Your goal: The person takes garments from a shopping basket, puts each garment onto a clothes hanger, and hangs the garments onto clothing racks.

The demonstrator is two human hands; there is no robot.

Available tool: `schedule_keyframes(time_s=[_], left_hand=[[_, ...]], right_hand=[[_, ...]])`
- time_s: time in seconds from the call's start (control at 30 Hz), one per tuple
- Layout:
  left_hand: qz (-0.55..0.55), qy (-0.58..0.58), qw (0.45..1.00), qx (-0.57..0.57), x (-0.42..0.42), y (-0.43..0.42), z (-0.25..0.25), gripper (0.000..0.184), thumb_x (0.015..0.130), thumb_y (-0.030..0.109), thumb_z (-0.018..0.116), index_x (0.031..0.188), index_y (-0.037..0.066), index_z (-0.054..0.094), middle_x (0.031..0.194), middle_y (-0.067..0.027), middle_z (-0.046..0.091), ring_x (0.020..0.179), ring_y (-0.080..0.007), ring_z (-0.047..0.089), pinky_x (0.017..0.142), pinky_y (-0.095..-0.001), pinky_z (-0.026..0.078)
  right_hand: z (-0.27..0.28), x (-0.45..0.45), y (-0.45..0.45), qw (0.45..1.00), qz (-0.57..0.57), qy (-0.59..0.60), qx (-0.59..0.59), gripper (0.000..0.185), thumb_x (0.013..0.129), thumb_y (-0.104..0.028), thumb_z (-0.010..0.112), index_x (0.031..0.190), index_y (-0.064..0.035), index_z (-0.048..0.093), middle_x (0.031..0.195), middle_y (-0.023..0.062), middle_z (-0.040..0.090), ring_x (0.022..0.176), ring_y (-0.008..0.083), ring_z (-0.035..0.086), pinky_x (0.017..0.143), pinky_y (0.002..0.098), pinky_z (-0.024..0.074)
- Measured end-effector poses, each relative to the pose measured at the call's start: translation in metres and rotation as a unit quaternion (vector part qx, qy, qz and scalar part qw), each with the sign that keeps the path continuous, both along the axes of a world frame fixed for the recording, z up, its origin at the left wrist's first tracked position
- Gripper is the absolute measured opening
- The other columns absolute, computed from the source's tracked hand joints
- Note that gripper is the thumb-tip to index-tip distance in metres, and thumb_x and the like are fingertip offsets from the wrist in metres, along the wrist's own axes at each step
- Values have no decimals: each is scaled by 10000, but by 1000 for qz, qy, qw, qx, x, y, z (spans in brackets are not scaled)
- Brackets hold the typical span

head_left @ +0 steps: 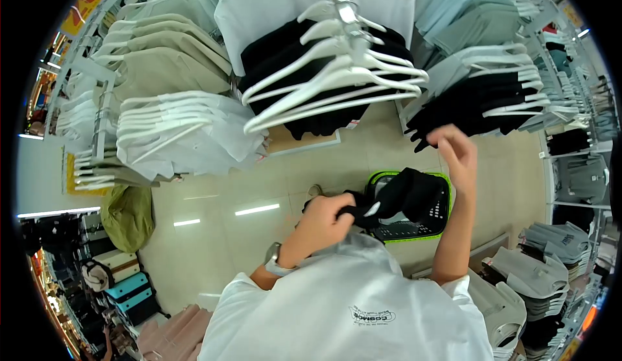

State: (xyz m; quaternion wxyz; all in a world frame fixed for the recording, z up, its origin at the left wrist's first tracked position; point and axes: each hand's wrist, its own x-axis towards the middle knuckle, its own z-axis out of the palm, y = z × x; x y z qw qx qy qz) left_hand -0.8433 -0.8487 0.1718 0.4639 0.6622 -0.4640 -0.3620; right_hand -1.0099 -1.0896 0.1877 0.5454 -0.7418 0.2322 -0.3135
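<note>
My left hand (319, 226), with a watch (272, 257) on its wrist, is closed around a bunched black garment (411, 192). The cloth stretches to the right, above a black shopping basket with a lime-green rim (414, 238). A small white piece (372, 209), perhaps a tag or hanger end, shows against the cloth. Raised to the right, my right hand (455, 150) has loosely bent fingers, a little blurred, and nothing visible in them. It is nearest to black garments (453, 105) hanging on the right rack; whether it touches them is unclear.
Straight ahead, several white hangers (337, 89) hang on a metal rail, with black clothes behind. White shirts (188, 131) hang at left. An olive-green covered bundle (127, 217) stands on the tiled floor (214, 238). More racked clothes (531, 270) are at lower right.
</note>
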Motion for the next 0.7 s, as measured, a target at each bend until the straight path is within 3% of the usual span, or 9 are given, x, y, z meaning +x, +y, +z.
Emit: schedule_keyframes(time_s=[0.07, 0.13, 0.2, 0.27, 0.33, 0.4, 0.53, 0.7], left_hand=[[-54, -15, 998, 31, 15, -20, -17, 131, 713, 121, 534, 792, 42, 602, 586, -198, 527, 541, -382, 529, 516, -446, 423], [-96, -34, 994, 32, 26, -28, -23, 158, 719, 135, 543, 817, 41, 623, 609, -193, 561, 569, -381, 557, 539, -457, 446], [-92, -30, 995, -2, 37, -25, -20, 168, 729, 130, 544, 829, 24, 627, 613, -184, 580, 578, -377, 569, 559, -455, 463], [-141, 0, 989, 34, 54, -20, -10, 196, 736, 133, 543, 861, 12, 632, 615, -178, 587, 599, -362, 588, 580, -449, 472], [-165, 11, 986, 14, 67, -11, -10, 202, 728, 124, 550, 880, 20, 633, 599, -170, 577, 585, -352, 583, 567, -440, 464], [-169, 25, 985, 2, 80, -1, -3, 198, 722, 106, 552, 884, 21, 628, 583, -161, 562, 555, -343, 566, 544, -424, 446], [-173, 59, 983, -34, 102, 7, 21, 173, 696, 6, 509, 854, 14, 579, 575, -154, 508, 477, -309, 492, 459, -376, 367], [-138, 105, 984, -45, 109, 5, 37, 179, 699, -18, 495, 856, 10, 576, 565, -136, 489, 458, -268, 463, 453, -331, 360]], right_hand=[[5, 59, -22, 998, -23, -25, -59, 123, 903, -57, 552, 910, 42, 624, 899, 45, 624, 853, 103, 552, 781, 237, 432], [15, 109, -36, 998, -35, -25, -39, 139, 907, -44, 544, 965, 48, 630, 960, 47, 636, 936, 103, 569, 841, 232, 428], [20, 145, -51, 998, 4, -31, -53, 163, 905, -22, 526, 1022, 49, 615, 986, 42, 634, 944, 103, 566, 850, 225, 422], [15, 167, -70, 997, 74, -10, -23, 215, 877, 7, 524, 1075, 51, 594, 1006, 40, 629, 946, 105, 561, 856, 232, 420], [19, 183, -82, 990, 120, 69, -6, 382, 720, 7, 612, 1101, 35, 598, 971, 33, 639, 898, 100, 566, 812, 236, 438], [27, 185, -86, 981, 141, 136, 15, 430, 684, 11, 620, 1114, 6, 612, 947, 31, 646, 846, 96, 573, 763, 241, 453], [34, 194, -89, 967, 183, 176, 20, 402, 729, -42, 651, 1128, -13, 616, 932, 42, 652, 811, 91, 582, 724, 245, 466], [20, 197, -92, 965, 197, 159, 65, 373, 780, -106, 679, 1125, 13, 600, 886, 63, 654, 765, 100, 601, 703, 244, 479]])
